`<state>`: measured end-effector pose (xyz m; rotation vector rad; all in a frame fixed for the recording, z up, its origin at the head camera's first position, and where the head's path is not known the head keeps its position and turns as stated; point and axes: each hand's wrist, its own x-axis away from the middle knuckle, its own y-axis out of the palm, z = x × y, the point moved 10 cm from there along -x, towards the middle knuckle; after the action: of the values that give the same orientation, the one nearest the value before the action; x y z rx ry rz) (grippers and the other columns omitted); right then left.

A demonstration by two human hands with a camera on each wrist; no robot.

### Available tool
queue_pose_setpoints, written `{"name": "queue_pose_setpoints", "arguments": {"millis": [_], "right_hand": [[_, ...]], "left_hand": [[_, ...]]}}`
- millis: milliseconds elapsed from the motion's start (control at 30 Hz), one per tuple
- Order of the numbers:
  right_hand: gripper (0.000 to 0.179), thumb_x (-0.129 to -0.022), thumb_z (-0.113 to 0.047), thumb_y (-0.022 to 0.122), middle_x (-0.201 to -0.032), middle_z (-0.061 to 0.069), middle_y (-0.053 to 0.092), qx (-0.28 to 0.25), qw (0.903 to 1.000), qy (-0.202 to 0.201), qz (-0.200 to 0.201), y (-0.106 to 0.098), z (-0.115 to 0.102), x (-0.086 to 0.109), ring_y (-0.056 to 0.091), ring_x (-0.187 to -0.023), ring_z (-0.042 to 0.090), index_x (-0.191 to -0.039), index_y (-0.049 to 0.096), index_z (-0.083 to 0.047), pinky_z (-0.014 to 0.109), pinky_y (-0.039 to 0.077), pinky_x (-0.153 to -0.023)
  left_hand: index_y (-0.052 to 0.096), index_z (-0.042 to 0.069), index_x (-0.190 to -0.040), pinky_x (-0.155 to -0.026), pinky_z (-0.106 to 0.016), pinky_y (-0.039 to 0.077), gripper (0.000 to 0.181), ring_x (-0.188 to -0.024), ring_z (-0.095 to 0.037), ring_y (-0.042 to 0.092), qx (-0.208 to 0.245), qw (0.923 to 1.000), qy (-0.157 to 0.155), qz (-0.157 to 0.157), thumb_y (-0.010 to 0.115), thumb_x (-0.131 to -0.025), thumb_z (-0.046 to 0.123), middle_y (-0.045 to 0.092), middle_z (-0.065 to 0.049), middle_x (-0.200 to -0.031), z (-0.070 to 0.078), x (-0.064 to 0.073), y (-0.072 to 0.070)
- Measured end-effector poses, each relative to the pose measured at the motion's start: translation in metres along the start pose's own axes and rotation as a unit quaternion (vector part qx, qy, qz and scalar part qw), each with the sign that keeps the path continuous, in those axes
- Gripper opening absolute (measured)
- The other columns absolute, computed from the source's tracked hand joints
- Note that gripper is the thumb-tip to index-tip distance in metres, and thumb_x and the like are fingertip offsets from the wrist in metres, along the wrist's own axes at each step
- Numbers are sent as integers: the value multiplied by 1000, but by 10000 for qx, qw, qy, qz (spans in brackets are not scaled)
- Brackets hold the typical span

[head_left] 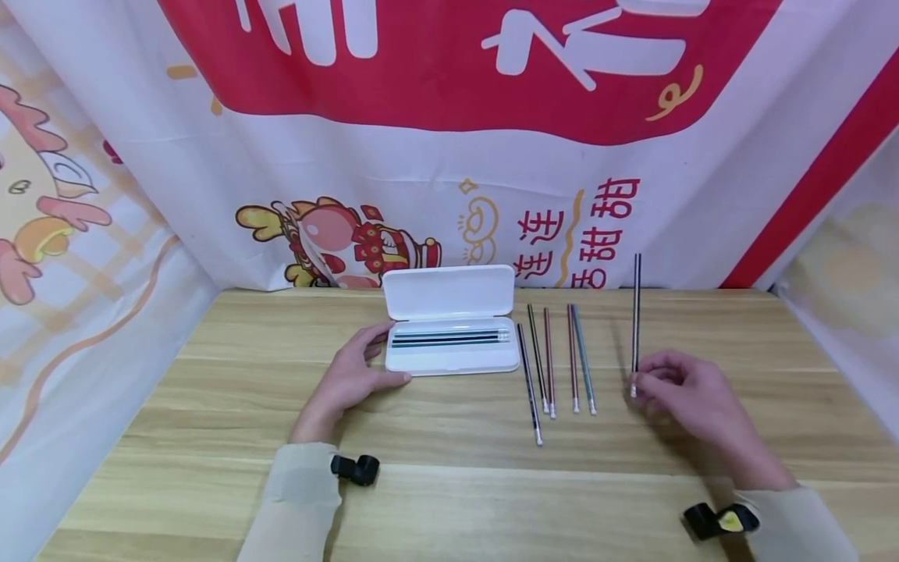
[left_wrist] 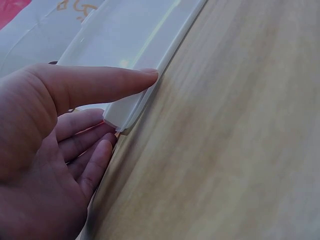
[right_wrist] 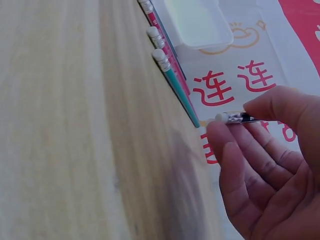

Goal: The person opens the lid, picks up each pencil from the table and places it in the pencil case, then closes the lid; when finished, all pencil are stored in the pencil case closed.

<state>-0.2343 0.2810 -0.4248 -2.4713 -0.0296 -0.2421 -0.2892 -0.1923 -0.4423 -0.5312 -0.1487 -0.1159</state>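
A white pencil case (head_left: 456, 361) lies with its lid (head_left: 449, 293) raised at the back, and several dark pencils (head_left: 442, 339) lie lengthwise inside. My left hand (head_left: 354, 371) holds the case's left end, thumb along the front edge and fingers at the end wall (left_wrist: 112, 120). Off to the right, my right hand (head_left: 684, 390) pinches a dark striped pencil (head_left: 636, 312) between thumb and forefinger close to its white eraser (right_wrist: 221, 118). That pencil points away from me, its far tip overlapping the cloth. My other right fingers are loosely bent.
Between case and right hand lie several loose pencils, erasers toward me: a dark one (head_left: 530, 386), red ones (head_left: 549, 363) and a blue-green one (head_left: 584, 359). A printed cloth (head_left: 449, 164) hangs along the back edge of the wooden table (head_left: 449, 499).
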Motion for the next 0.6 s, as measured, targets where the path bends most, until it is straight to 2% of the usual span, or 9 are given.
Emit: {"name": "queue_pose_setpoints", "arguments": {"millis": [200, 300, 600], "right_hand": [[37, -108, -38, 66, -109, 12, 76, 157, 9983, -387, 405, -8, -13, 4, 69, -87, 14, -129, 68, -8, 26, 59, -67], [37, -108, -40, 64, -111, 12, 75, 103, 9975, -510, 472, -9, -17, 5, 68, -87, 18, -131, 69, -11, 26, 60, -67], [48, -107, -55, 60, -123, 10, 73, 127, 9984, -382, 386, -2, -22, 3, 64, -100, 23, -138, 67, -20, 23, 57, -74]], "left_hand": [[44, 22, -164, -131, -54, 37, 94, -156, -39, 44, 22, 10000, -32, -15, 93, -83, 19, 43, -8, -171, -1, 0, 0], [44, 22, -164, -131, -55, 38, 94, -156, -40, 44, 29, 10000, -3, -16, 93, -84, 20, 42, -9, -171, 0, -1, 0], [45, 23, -164, -131, -55, 38, 94, -156, -39, 43, 66, 10000, -31, -22, 94, -83, 20, 41, -7, -172, -3, -1, 0]]}}
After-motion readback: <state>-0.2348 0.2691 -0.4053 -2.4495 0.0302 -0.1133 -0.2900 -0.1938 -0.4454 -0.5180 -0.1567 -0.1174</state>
